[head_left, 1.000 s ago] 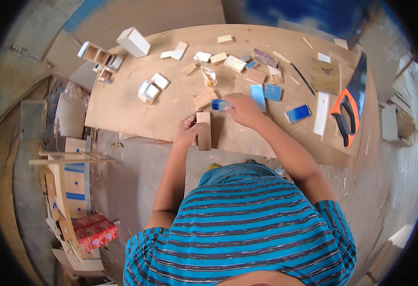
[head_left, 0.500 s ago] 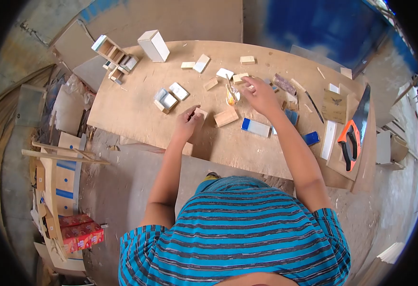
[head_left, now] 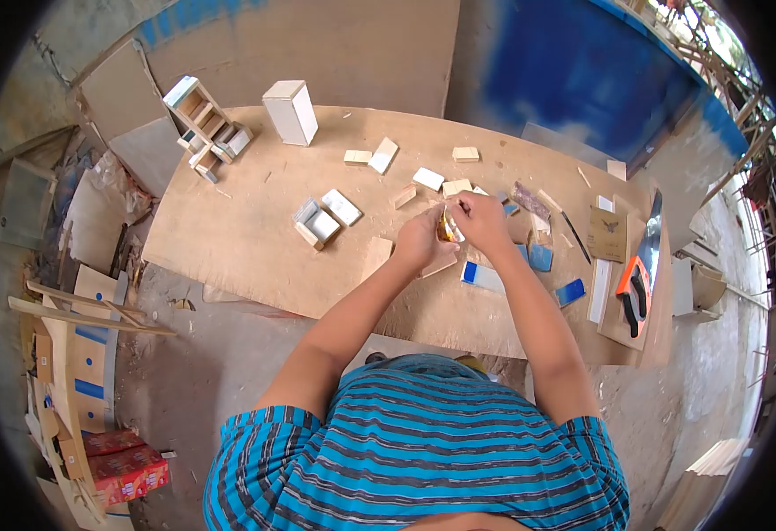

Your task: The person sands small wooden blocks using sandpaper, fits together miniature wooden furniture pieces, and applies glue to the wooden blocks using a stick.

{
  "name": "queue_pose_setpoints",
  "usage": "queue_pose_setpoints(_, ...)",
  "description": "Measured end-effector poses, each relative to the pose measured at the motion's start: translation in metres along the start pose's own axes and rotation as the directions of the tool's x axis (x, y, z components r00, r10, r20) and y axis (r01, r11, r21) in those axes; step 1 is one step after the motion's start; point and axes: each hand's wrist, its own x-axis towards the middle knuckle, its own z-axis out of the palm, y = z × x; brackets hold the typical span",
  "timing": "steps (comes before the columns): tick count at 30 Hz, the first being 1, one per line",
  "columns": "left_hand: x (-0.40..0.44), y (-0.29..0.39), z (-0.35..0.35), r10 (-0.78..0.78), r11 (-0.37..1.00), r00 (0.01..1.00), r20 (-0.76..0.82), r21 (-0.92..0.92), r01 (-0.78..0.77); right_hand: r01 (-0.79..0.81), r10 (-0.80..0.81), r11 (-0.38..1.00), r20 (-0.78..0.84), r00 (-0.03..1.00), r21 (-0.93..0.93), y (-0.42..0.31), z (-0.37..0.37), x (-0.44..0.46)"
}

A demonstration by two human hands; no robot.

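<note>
My left hand (head_left: 419, 241) is wrapped round the left side of a small glue cup (head_left: 449, 228) with a yellowish, shiny wrapping. Above the cup, my right hand (head_left: 479, 218) is closed in a pinch; what its fingers hold is hidden. A wooden block (head_left: 376, 257) lies left of my left wrist. Partly under my hands is another wooden block (head_left: 439, 265). The blue and white block (head_left: 482, 276) rests beside my right forearm.
A small white and wood box (head_left: 317, 225), a tall white block (head_left: 290, 113) and a stepped wooden piece (head_left: 204, 126) stand at the left. An orange-handled saw (head_left: 639, 281), sandpaper (head_left: 606, 234) and a blue block (head_left: 570, 292) lie at the right.
My left hand has left the wooden block and moved right to the cup. My right hand has put down the blue and white block and come to the cup. The camera view has shifted.
</note>
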Motion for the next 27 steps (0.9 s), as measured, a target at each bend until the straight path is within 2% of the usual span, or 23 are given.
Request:
queue_pose_setpoints(5, 0.004, -0.015, 0.003, -0.036, 0.996, 0.999, 0.015, -0.077, 0.037, -0.002, 0.01, 0.995, -0.088, 0.996, 0.1, -0.006, -0.015, -0.024)
queue_pose_setpoints(8, 0.002, -0.008, 0.002, -0.072, 0.995, 0.997, 0.023, -0.061, 0.074, 0.13, -0.114, 0.985, -0.144, 0.983, 0.11, 0.008, -0.002, -0.028)
queue_pose_setpoints(14, 0.001, -0.006, 0.007, -0.137, 0.99, 0.991, 0.003, -0.017, 0.137, -0.134, 0.13, 0.968, 0.034, 0.991, 0.213, 0.019, -0.003, -0.019)
queue_pose_setpoints(17, 0.0, -0.001, 0.004, -0.15, 0.988, 0.989, 0.002, -0.019, 0.15, 0.048, -0.035, 0.987, -0.089, 0.995, 0.151, 0.027, 0.003, -0.018)
queue_pose_setpoints(20, -0.002, -0.001, 0.006, -0.156, 0.988, 0.988, -0.008, -0.011, 0.156, -0.094, 0.082, 0.976, 0.068, 0.994, 0.198, 0.021, -0.001, -0.015)
queue_pose_setpoints(24, -0.002, 0.001, 0.006, -0.19, 0.981, 0.982, -0.009, -0.049, 0.189, -0.238, 0.254, 0.848, 0.031, 0.967, 0.474, 0.045, 0.004, -0.009)
queue_pose_setpoints(27, -0.003, 0.007, 0.002, -0.25, 0.967, 0.968, 0.02, -0.048, 0.251, -0.34, 0.351, 0.849, 0.048, 0.935, 0.405, 0.047, -0.009, -0.006)
